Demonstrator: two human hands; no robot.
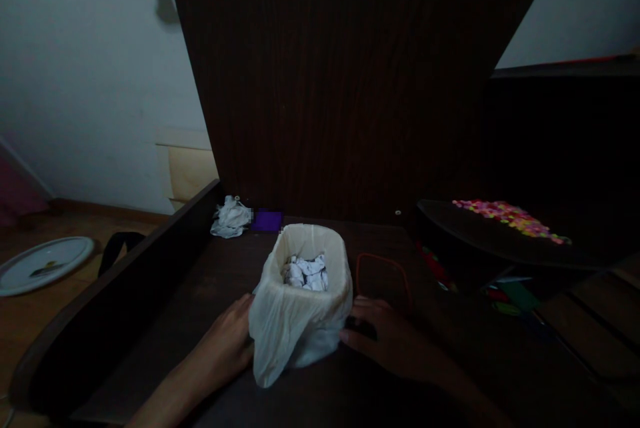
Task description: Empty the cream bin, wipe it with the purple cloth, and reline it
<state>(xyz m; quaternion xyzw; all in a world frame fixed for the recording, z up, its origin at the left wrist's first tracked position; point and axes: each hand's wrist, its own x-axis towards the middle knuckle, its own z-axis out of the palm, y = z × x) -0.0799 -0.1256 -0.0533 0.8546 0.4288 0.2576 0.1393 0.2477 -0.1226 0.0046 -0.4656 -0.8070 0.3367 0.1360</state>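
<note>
Where the bin stands: since a hand is set at either side of it, the bin (325, 343) is framed at the near middle of the dark desk (187, 308), upright, draped in a pale bag (283, 328), with crumpled paper (307, 273) lying inside
Left hand (238, 325): laid against the left side of the bag; the fingertips are covered by it, so whether anything is pinched cannot be told
Right hand (379, 335): placed at the right side, its thumb turned towards the bin; the fingers are lost in shadow, and how firmly they are closed cannot be told
Work on the bin: judged to be a steadying or settling of it between both hands
Hold on the bin: even pressure from both sides would be called for, with the mouth kept level so that no paper is spilled
Loose bag corner: hung low at the near left, where it could be snagged by the left hand
Shadow and edges: the bin's base is mostly covered, the paper's depth is hidden, both forearms are cut off by the near edge, and the red loop (375, 256) on the right is hard to identify
</note>
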